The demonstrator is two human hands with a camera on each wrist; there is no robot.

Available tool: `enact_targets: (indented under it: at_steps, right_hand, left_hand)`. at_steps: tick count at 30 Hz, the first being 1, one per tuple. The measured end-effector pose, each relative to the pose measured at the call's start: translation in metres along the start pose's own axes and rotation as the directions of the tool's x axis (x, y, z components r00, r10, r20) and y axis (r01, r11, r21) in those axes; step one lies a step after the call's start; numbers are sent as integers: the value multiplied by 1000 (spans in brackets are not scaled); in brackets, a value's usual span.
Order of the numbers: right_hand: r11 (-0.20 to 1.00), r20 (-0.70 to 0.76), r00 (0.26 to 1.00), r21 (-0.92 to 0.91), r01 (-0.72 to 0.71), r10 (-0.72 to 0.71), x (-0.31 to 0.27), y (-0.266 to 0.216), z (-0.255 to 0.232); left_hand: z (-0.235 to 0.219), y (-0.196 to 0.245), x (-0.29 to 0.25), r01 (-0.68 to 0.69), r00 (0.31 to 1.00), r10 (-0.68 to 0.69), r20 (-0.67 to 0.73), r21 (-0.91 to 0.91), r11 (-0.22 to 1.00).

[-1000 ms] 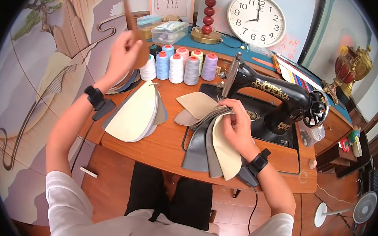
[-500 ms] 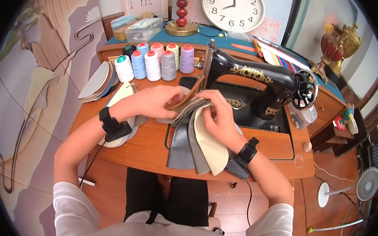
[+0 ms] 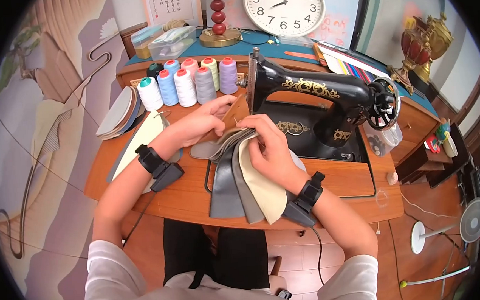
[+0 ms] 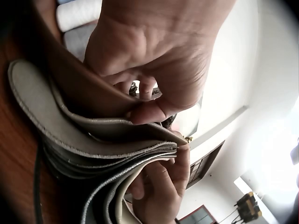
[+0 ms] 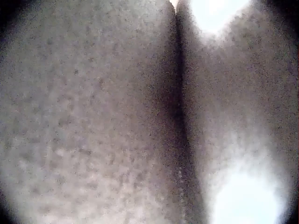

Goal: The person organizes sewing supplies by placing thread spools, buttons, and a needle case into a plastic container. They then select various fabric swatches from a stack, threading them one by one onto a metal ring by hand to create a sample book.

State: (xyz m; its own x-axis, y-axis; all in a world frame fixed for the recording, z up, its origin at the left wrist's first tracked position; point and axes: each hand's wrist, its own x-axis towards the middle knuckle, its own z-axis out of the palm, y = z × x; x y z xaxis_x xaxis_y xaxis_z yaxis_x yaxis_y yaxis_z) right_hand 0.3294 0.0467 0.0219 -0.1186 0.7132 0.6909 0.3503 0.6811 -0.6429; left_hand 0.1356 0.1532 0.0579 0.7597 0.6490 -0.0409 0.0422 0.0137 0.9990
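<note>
In the head view my left hand (image 3: 202, 123) pinches a brown leather swatch (image 3: 233, 113) between thumb and fingers. My right hand (image 3: 270, 151) grips a fanned bunch of swatches by their narrow ends, right beside it. A cream swatch (image 3: 264, 188) and a dark grey swatch (image 3: 224, 190) hang down toward the table's front edge. The left wrist view shows the left thumb on the brown swatch, and grey-beige swatches (image 4: 30, 88) layered below. A small brass-coloured fitting (image 4: 188, 139) shows at their tips. Blurred, grainy material (image 5: 93, 116) fills the right wrist view.
A black sewing machine (image 3: 310, 79) stands just right of the hands. Several thread spools (image 3: 185, 87) line the back of the table. Another cream-topped swatch set (image 3: 140, 142) lies under the left forearm, and a stack of swatches (image 3: 118, 112) sits farther left.
My left hand has come down from high on the left, bringing the brown swatch to the narrow ends of the bunch. The right hand keeps its grip; the head view has shifted.
</note>
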Motion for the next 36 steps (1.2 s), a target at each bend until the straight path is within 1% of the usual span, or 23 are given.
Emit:
enact_targets:
  at_steps: [2, 4, 7, 9, 10, 11, 12, 13, 14, 15, 17, 18, 20, 21, 22, 24, 25, 29, 30, 32, 33, 35, 36]
  right_hand:
    - [998, 53, 999, -61, 5, -2, -1, 0, -2]
    - [999, 41, 999, -51, 13, -10, -1, 2, -1]
    - [1000, 13, 1000, -7, 20, -20, -1, 5, 1]
    - [999, -2, 1000, 36, 13, -13, -1, 4, 4]
    - [998, 4, 999, 46, -37, 37, -1, 3, 4]
    - [995, 13, 996, 54, -88, 87, -1, 1, 3]
    - [994, 26, 995, 56, -97, 96, -1, -1, 2]
    - [993, 22, 994, 57, -104, 103, -1, -3, 2]
    - [992, 18, 994, 56, -110, 109, -1, -3, 2]
    - [996, 1, 997, 44, -74, 74, 0, -1, 4]
    - [995, 7, 996, 44, -85, 84, 0, -2, 4]
    - [995, 2, 996, 45, -89, 89, 0, -2, 5]
    - [993, 19, 996, 68, -94, 93, 0, -2, 5]
    - [992, 32, 996, 93, -85, 82, 0, 0, 6]
    - [990, 47, 996, 118, -77, 72, -1, 1, 6]
    - [985, 75, 994, 146, -93, 83, -1, 1, 6]
    - [982, 89, 992, 158, -106, 92, -2, 2, 6]
    - [972, 144, 982, 186, -144, 118, -3, -2, 3]
    - [972, 146, 982, 183, -145, 119, -2, -4, 3]
    - [947, 158, 970, 235, -217, 183, -2, -7, 3]
    - [948, 158, 970, 234, -217, 183, -2, -5, 2]
    - [979, 154, 982, 159, -131, 107, -2, -2, 1]
    - [979, 152, 983, 157, -129, 105, -2, -2, 1]
  left_hand:
    - [0, -3, 2, -2, 997, 17, 75, -196, 981]
    - [5, -10, 3, 12, 994, 13, 106, -233, 972]
    - [10, -20, 3, 30, 997, -6, 83, -296, 955]
    - [11, -25, 0, -39, 999, 37, -12, -257, 966]
    - [12, -28, 0, -35, 999, 31, -18, -266, 963]
    - [13, -32, 2, -74, 995, 48, -92, -307, 949]
    - [14, -35, 3, -114, 984, 59, -165, -345, 932]
    - [15, -34, 1, -141, 985, 92, -147, -369, 919]
    - [17, -34, -2, -140, 984, 87, -153, -381, 914]
    - [19, -34, -3, -163, 974, 91, -208, -367, 916]
    - [23, -35, -6, -222, 947, 110, -303, -367, 903]
    - [23, -37, -7, -227, 944, 109, -312, -373, 900]
    - [21, -37, -8, -171, 955, 82, -285, -304, 937]
    - [21, -37, -8, -164, 961, 96, -258, -258, 952]
    - [20, -37, -8, -177, 957, 104, -271, -263, 949]
    - [20, -37, -9, -114, 984, 84, -156, -196, 974]
    - [21, -34, -11, -121, 986, 97, -136, -182, 976]
    - [22, -27, -17, -84, 993, 60, -102, -244, 966]
    - [23, -26, -17, -94, 992, 71, -107, -221, 971]
    - [23, -25, -17, -104, 990, 83, -110, -198, 975]
    - [23, -25, -18, -114, 991, 97, -91, -205, 972]
    - [22, -26, -18, -126, 991, 113, -72, -213, 969]
    - [21, -27, -17, -124, 991, 112, -69, -220, 968]
